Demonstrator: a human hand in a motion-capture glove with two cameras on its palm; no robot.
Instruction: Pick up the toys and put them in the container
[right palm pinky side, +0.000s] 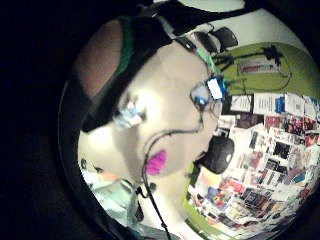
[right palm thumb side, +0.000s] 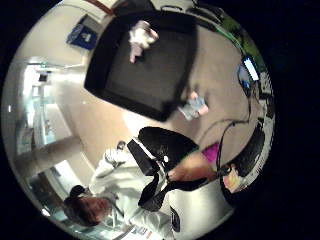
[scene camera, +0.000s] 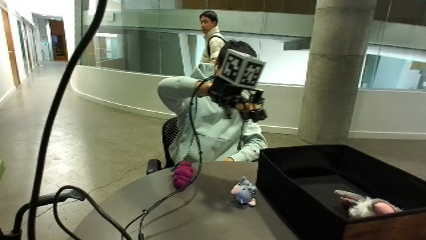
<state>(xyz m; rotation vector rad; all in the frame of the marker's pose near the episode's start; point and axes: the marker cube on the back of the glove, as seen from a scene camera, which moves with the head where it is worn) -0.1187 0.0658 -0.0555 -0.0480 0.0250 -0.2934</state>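
Note:
My gloved right hand (scene camera: 243, 102) is raised high above the table's far edge, in front of the person's head. Its fingers hang loosely curled and hold nothing. Below it a magenta toy (scene camera: 182, 175) (right palm pinky side: 157, 162) (right palm thumb side: 211, 151) lies near the far edge of the round table (scene camera: 200, 217). A small grey-blue plush toy (scene camera: 243, 192) (right palm pinky side: 129, 115) (right palm thumb side: 192, 106) stands beside the black container (scene camera: 293, 192) (right palm thumb side: 145, 85). A white and pink plush toy (scene camera: 363, 205) (right palm thumb side: 142, 34) lies inside the container.
A black cable (scene camera: 163, 200) runs across the table from the hand past the magenta toy. A thick black cable (scene camera: 60, 197) loops at the table's left edge. A concrete pillar (scene camera: 333, 70) stands behind the container.

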